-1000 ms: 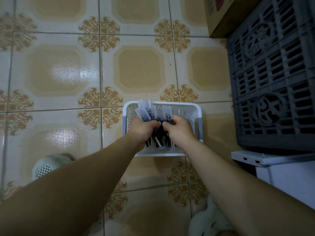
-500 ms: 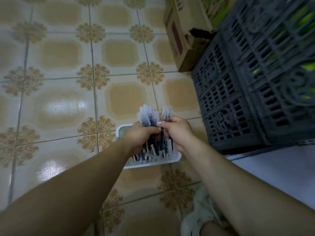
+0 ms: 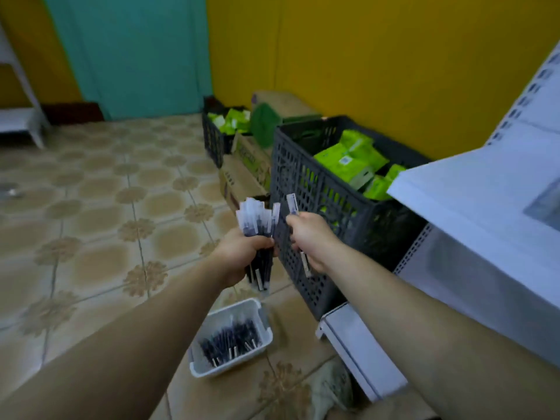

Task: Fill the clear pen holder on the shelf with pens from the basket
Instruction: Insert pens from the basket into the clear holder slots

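My left hand [image 3: 242, 253] grips a thick bunch of dark pens with clear caps [image 3: 256, 221], held upright above the floor. My right hand [image 3: 309, 237] holds a smaller bunch of pens [image 3: 292, 204] just to the right of it, in front of the grey crate. The white basket [image 3: 259, 310] sits on the tiled floor below my hands with several pens still lying in it. A white shelf [image 3: 472, 189] juts in from the right; a clear object [image 3: 542, 204] at its right edge may be the pen holder, too blurred to tell.
A dark grey slatted crate [image 3: 306, 189] with green packets stands right of my hands. Behind it are cardboard boxes [image 3: 242, 171] and a second crate [image 3: 216, 137]. Yellow wall and teal curtain at the back. A white shelf base [image 3: 357, 344] lies low right.
Both hands have lifted their bunches of pens up out of the basket, and my view has swung up from the floor toward the room and shelf.
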{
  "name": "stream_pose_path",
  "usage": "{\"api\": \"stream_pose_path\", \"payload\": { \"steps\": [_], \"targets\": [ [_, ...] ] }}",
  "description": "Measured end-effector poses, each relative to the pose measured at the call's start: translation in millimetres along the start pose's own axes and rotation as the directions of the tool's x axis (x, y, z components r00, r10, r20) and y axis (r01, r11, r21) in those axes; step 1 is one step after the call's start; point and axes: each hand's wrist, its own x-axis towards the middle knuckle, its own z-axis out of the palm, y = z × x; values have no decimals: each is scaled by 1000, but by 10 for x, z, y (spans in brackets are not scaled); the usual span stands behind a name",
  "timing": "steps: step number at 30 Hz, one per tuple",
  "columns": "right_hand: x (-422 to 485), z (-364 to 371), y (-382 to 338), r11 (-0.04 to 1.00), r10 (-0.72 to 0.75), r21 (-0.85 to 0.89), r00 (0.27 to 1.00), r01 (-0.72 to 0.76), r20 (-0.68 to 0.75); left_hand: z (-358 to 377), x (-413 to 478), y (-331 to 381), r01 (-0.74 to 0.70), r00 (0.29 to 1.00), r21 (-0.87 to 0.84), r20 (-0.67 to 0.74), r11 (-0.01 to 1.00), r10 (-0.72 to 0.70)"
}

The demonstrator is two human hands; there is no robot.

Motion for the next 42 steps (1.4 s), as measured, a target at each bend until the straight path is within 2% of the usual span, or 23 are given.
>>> {"api": "stream_pose_path", "payload": {
  "steps": [3,6,9,12,15,19,25,31,35,42],
  "targets": [
    [-402,-485,-310,986,-163,-36,983,160,-90,406,-329,449,-104,994,13,14,994,104],
    [-876,-972,-576,950,-311,-84,932,300,-188,836,-619,809,-170,985,37,40,985,169],
    [-1310,-1388,-773,910,-413,-148,872,387,-262,1250,-845,1073,-249,966,93,93,964,241],
    [-1652,-1740,-828,880,-475,-181,814,439,-333,1648,-1023,1232,-300,938,69,201,952,281],
    [-1936,-2053,-784,883,-468,-195,774,427,-427,2058,-1173,1284,-348,888,51,338,936,312],
    [-2187,-2494,-651,894,-445,-220,709,391,-547,2607,-1290,1267,-381,851,38,405,924,334],
    [-2363,-3300,-556,910,-391,-237,517,339,-762,3328,-1257,1309,-404,791,25,513,915,335],
    [-2339,-4042,-430,930,-295,-170,384,327,-875,3780,-1097,1291,-375,756,14,584,927,297],
    [-2207,-4305,-331,950,-237,-133,375,283,-896,3893,-1002,1221,-383,734,33,618,923,282],
    [-2000,-4364,-218,969,-216,-137,438,204,-873,3898,-901,1168,-395,705,-14,636,919,313]
  ]
}}
